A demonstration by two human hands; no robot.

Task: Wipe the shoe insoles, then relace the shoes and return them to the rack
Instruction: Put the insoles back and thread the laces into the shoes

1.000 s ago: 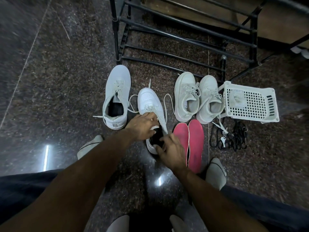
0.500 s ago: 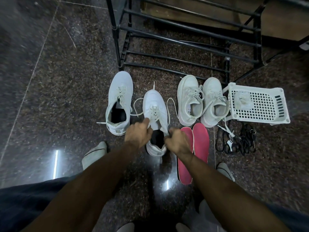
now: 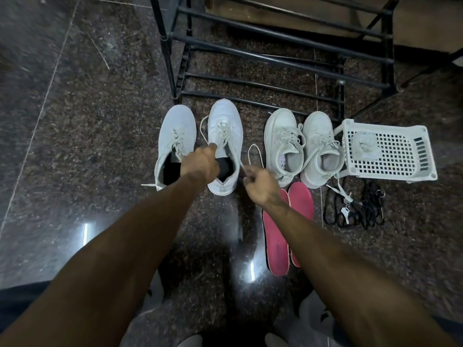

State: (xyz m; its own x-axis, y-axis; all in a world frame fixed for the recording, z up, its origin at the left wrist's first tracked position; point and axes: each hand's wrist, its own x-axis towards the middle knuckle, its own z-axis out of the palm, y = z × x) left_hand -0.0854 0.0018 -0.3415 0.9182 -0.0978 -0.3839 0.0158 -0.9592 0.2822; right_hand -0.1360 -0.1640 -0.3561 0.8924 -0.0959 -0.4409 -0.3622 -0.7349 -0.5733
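Two pairs of white shoes stand on the dark floor before the black rack (image 3: 275,58). My left hand (image 3: 200,164) grips the left collar of the second white shoe (image 3: 225,121), whose dark opening shows behind my knuckles. My right hand (image 3: 260,184) pinches that shoe's loose white lace (image 3: 254,152), which loops up beside it. Its partner shoe (image 3: 175,131) stands just to the left. The other pair, a left shoe (image 3: 281,136) and a right shoe (image 3: 318,141), stands to the right. Two pink insoles (image 3: 278,241) lie below that pair.
A white perforated plastic basket (image 3: 390,156) holding a crumpled cloth (image 3: 364,146) sits at the far right. Tangled black laces (image 3: 355,209) lie below it. My socked feet and dark trousers fill the bottom edge. Bare floor stretches to the left.
The second white shoe has moved forward toward the rack, next to its partner. My left hand went with it on the collar, and my right hand now pinches the lace.
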